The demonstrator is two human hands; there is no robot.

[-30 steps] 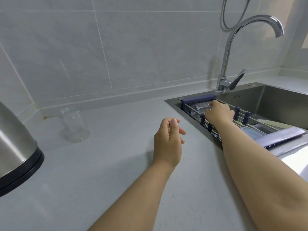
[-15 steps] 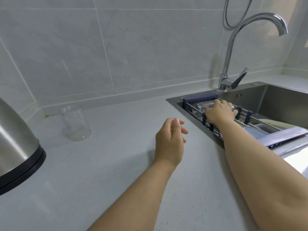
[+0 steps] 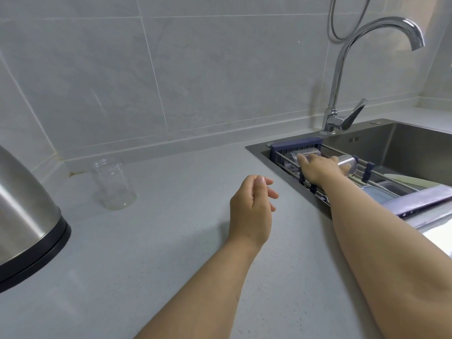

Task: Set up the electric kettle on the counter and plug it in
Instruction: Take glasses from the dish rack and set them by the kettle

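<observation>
Starting from the electric kettle (image 3: 24, 216), we find it standing at the far left of the surface (image 3: 151, 253), only partly in frame, its steel body on a black base ring; no cord, plug or socket shows, so we cannot tell whether it is plugged in. Neither of our hands is on it. Our left hand (image 3: 252, 204) hovers over the middle of the surface, well apart from the kettle, its grip loosely curled and holding nothing. Our right hand (image 3: 318, 167) reaches into the drying rack (image 3: 296, 143) that spans the sink (image 3: 403, 148), fingers lying over a clear jar (image 3: 305, 152) with another small container (image 3: 347, 163) just beside them; motion blur keeps us from saying whether that grip is closed on anything. An empty glass jar (image 3: 113, 184) stands upright near the back wall, and the faucet (image 3: 342, 94) arches above the sink. We judge the kettle placed, while plugging in remains unconfirmed and likely ahead.
</observation>
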